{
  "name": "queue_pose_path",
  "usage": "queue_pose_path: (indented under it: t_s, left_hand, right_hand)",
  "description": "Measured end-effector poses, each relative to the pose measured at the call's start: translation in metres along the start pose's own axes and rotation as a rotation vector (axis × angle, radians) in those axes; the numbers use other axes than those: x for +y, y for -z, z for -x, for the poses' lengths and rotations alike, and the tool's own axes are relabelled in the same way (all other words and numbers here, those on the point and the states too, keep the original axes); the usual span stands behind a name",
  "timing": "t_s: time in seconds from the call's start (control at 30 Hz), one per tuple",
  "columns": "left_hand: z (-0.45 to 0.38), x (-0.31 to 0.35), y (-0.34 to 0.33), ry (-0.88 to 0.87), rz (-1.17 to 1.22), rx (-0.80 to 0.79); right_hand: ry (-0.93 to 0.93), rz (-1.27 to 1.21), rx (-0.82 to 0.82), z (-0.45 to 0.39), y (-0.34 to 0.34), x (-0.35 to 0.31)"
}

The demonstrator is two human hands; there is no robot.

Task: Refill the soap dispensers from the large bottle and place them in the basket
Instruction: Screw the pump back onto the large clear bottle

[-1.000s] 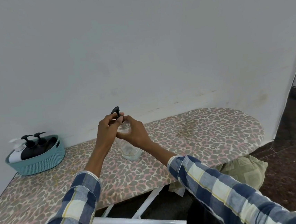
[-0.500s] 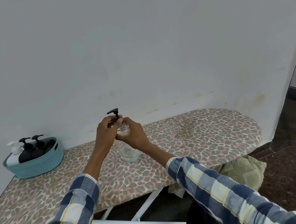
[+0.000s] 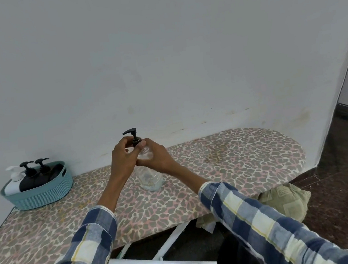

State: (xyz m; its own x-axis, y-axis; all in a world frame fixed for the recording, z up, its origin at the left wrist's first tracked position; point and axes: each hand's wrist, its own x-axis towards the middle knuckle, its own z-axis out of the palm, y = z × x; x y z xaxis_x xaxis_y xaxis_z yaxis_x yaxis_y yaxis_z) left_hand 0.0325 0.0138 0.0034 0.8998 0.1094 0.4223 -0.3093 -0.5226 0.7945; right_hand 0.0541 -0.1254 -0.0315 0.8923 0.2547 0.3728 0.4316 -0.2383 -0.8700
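At nine o'clock, three dispensers [image 3: 27, 178] are already lodged in the teal basket [image 3: 45, 192]. Centrally, a clear dispenser [image 3: 150, 177] stands on the ironing board [image 3: 235, 158]; its black pump [image 3: 134, 136] is pinched by the left hand [image 3: 123, 158], its neck grasped by the right hand [image 3: 157, 156]. Capping and basketing seemingly remain.

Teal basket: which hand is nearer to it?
Left. The left hand grips the black pump of the clear dispenser on the side toward the teal basket; the right hand holds the dispenser's neck on the far side.
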Motion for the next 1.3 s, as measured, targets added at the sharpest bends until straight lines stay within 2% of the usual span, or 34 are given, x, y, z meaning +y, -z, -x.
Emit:
queue_pose_path:
  t_s: [0.07,0.1,0.23,0.33,0.43,0.57,0.67,0.83,0.97,1.03,1.1,1.2,1.3]
  left_hand:
    - [0.001,-0.005,0.001,0.012,-0.036,-0.054]
    - [0.002,-0.007,0.002,0.037,-0.023,-0.086]
    - [0.011,-0.015,0.003,0.152,0.134,-0.190]
    - [0.014,-0.020,0.000,0.137,0.083,-0.234]
    - [0.011,-0.024,-0.001,0.160,0.050,-0.206]
    - [0.007,-0.030,-0.001,0.135,0.077,-0.223]
    - [0.008,-0.034,-0.006,0.107,0.053,-0.164]
    - [0.018,-0.035,-0.021,0.098,0.028,0.034]
    - [0.018,-0.028,-0.030,0.141,-0.031,0.068]
    - [0.016,-0.028,-0.030,0.140,-0.009,0.052]
    - [0.013,-0.029,-0.021,0.110,0.078,-0.062]
    - [0.006,-0.030,0.004,0.079,0.208,-0.388]
    - [0.000,-0.026,0.019,0.093,0.238,-0.612]
  right_hand:
    - [-0.067,-0.132,-0.196,0.001,0.016,-0.005]
    - [-0.091,-0.197,-0.225,0.002,0.023,-0.005]
    - [-0.126,-0.336,-0.092,-0.002,0.041,-0.006]
    - [-0.035,-0.198,-0.126,-0.010,0.047,-0.019]
    - [0.054,-0.032,-0.217,-0.021,0.049,-0.030]
    - [0.093,-0.013,-0.293,-0.028,0.050,-0.032]
    - [0.073,-0.005,-0.208,-0.026,0.042,-0.028]
    - [0.063,0.087,-0.079,-0.024,0.030,-0.028]
    - [0.046,0.168,0.019,-0.017,0.027,-0.031]
    - [0.064,0.150,0.005,-0.016,0.030,-0.031]
    - [0.078,0.100,-0.116,-0.020,0.044,-0.031]
    - [0.054,-0.004,-0.338,-0.024,0.069,-0.035]
    - [0.097,-0.027,-0.457,-0.027,0.075,-0.039]
